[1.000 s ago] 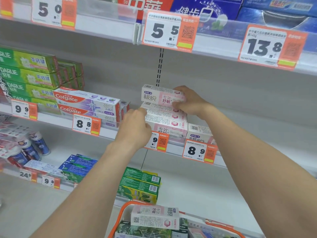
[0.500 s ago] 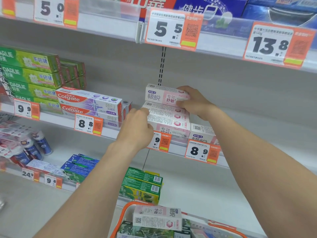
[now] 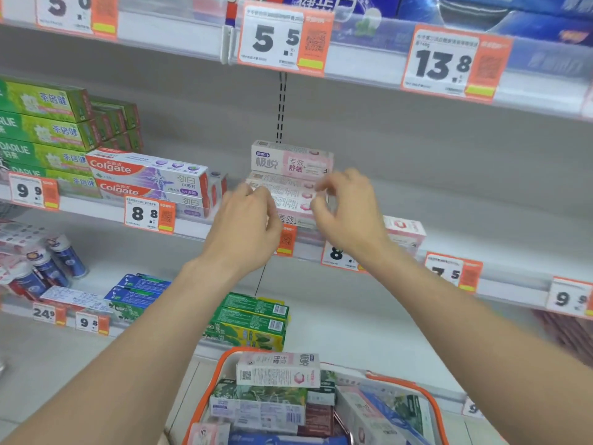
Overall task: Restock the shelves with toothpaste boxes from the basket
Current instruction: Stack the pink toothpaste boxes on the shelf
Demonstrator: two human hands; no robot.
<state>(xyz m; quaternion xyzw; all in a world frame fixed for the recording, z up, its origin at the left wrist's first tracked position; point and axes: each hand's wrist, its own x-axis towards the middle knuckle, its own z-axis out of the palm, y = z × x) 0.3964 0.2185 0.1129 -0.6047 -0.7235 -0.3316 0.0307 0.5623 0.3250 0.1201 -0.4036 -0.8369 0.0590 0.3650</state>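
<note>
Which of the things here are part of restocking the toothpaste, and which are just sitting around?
Part of the job: pink toothpaste stack, basket, pink box in the basket, left hand, right hand.

Just lying about: Colgate boxes, green Darlie boxes, blue canisters, price tags.

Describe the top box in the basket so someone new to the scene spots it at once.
Find the orange-rimmed basket at bottom centre. On top of its pile lies one box, long side across the view. It is white and pink like the stack on the shelf above, unlike the green box directly under it.
</note>
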